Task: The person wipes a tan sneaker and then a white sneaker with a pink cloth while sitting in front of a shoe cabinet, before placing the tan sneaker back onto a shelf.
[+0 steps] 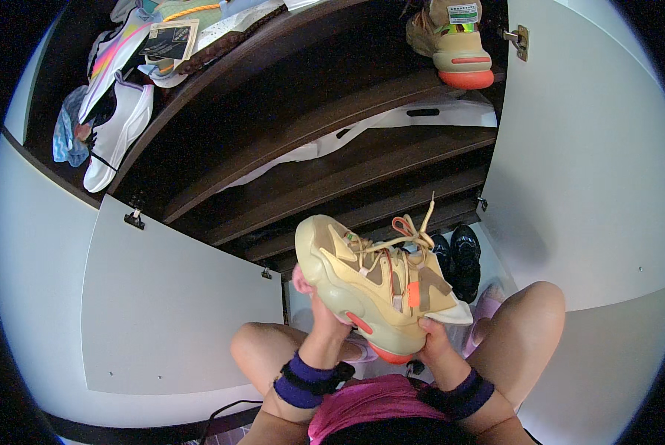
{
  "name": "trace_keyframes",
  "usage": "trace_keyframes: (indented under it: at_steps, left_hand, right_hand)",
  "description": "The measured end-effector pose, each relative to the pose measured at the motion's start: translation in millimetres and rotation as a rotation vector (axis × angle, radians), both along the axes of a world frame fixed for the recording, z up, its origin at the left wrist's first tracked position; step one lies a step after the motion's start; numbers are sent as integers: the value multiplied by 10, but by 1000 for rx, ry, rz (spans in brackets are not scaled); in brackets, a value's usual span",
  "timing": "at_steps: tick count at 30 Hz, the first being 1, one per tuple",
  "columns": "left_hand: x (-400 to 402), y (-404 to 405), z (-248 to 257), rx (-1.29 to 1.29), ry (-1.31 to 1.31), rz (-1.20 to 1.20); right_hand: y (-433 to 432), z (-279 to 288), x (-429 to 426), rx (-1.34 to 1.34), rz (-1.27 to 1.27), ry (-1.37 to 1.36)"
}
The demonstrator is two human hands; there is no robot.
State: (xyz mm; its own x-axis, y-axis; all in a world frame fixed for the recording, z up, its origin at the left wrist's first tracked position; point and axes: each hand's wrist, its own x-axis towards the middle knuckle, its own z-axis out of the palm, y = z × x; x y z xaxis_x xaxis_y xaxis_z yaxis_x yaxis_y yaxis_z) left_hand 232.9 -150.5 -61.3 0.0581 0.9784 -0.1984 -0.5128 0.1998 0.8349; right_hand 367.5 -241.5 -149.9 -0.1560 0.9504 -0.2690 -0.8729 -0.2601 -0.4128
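Note:
Both my hands hold up a beige chunky sneaker [366, 278] with orange accents, a thick sole and tan laces. Its toe points up to the left. My left hand [329, 317] is beneath the sole, its fingers mostly hidden behind the shoe. My right hand [437, 336] grips the heel end beside a white flap, thumb showing. A similar beige sneaker [463, 50] with an orange sole stands at the right end of a shelf, heel outward. Each wrist wears a dark blue band.
A dark wooden shoe cabinet [310, 122] lies ahead, its white doors [182, 300] swung wide. White and multicoloured sneakers [122, 130] crowd its upper left shelf. A white cut-out sheet [388, 118] rests on a lower shelf. Black shoes [466, 261] are on the floor between the pink-slippered feet.

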Motion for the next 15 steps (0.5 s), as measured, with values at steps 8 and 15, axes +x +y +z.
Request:
trace_keyframes:
  at_steps: [8, 15]
  left_hand:
    - [-95, 44, -35, -185, 20, 86]
    - [-336, 334, 111, 329, -32, 77]
  right_hand:
    - [103, 50, -125, -248, -49, -44]
    - [123, 217, -181, -206, -92, -148]
